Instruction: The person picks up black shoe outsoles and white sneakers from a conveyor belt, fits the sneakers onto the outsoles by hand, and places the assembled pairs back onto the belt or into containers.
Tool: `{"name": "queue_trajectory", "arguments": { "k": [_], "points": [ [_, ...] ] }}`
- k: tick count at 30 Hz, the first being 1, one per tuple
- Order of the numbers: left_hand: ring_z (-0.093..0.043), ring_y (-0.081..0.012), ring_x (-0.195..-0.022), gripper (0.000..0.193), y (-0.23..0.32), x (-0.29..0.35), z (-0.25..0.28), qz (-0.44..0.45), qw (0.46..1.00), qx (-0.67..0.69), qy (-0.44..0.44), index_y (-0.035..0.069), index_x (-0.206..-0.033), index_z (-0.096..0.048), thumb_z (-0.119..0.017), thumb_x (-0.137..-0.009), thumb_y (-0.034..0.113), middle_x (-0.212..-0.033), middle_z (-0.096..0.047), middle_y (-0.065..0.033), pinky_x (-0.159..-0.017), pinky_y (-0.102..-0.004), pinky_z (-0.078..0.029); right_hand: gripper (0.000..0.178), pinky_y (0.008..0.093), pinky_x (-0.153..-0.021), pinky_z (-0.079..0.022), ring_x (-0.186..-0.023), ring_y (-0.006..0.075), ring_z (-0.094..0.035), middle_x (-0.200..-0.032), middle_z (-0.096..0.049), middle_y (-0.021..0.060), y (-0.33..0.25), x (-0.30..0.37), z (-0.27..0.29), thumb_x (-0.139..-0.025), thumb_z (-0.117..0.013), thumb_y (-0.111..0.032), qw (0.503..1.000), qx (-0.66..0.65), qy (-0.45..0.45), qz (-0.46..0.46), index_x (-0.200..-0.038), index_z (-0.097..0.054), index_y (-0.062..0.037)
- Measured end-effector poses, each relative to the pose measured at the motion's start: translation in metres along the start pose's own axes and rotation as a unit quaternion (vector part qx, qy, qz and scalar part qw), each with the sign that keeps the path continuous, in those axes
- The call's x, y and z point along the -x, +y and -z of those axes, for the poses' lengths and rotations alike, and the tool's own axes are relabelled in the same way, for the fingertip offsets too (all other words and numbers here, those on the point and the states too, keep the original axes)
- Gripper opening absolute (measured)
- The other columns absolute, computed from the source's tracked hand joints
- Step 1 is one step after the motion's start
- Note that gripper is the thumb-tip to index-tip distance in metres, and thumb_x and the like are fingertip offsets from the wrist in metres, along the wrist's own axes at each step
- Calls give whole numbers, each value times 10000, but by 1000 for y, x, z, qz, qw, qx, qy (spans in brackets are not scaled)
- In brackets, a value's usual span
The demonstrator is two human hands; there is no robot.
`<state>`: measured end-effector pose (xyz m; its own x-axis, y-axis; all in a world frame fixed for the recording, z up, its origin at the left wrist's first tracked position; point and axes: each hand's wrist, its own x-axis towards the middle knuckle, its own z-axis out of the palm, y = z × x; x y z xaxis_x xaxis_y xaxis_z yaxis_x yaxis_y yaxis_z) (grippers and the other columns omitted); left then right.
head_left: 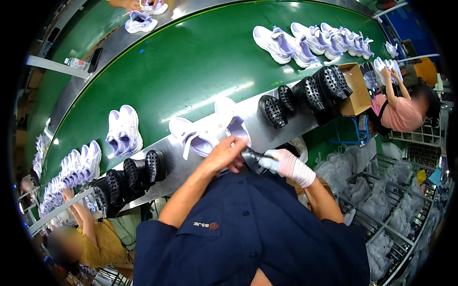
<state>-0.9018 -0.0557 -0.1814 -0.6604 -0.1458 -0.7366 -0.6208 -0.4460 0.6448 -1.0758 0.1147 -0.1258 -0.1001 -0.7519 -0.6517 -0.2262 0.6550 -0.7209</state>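
In front of me a pair of white and lavender sneakers lies on the metal ledge: the left sneaker (pixel 194 138) has its strap hanging out, and the right sneaker (pixel 231 119) has its opening toward me. My right hand (pixel 291 167), in a striped knit glove, is closed on a black shoe form (pixel 253 159). Bare and with curled fingers, my left hand (pixel 225 155) is at the right sneaker's near end, against the black form. Which of the two its fingers grip is hard to tell.
Black perforated shoe forms (pixel 274 110) stand right and left on the metal ledge (pixel 176 174). Rows of sneakers (pixel 329 40) sit on the green conveyor belt (pixel 191 62). At right are a cardboard box (pixel 355 90) and racks of plastic bags (pixel 377 205). Co-workers (pixel 403 112) work on both sides.
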Motion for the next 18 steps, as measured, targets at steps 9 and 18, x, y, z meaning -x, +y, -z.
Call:
{"name": "queue_trajectory", "arguments": {
  "k": [9,18],
  "points": [
    [-690,-348,-825,623,1,-11,6,-197,872,-339,294,18,-1340,-518,-809,-891,338,-917,-683,-176,-729,-435,-544,522,548,-806,-518,-892,483,-671,-880,-695,293,25,-20,-38,-970,-613,-515,969,202,138,8,-941,-672,3],
    [-632,-518,-922,176,-2,-115,50,-343,800,-419,259,-60,-915,-614,-554,-757,-14,-928,-649,-332,-846,-561,-502,204,487,-722,-578,-819,383,-744,-841,-744,210,-17,-78,-43,-904,-602,-185,901,371,224,0,-896,-747,-41]
  ]
}}
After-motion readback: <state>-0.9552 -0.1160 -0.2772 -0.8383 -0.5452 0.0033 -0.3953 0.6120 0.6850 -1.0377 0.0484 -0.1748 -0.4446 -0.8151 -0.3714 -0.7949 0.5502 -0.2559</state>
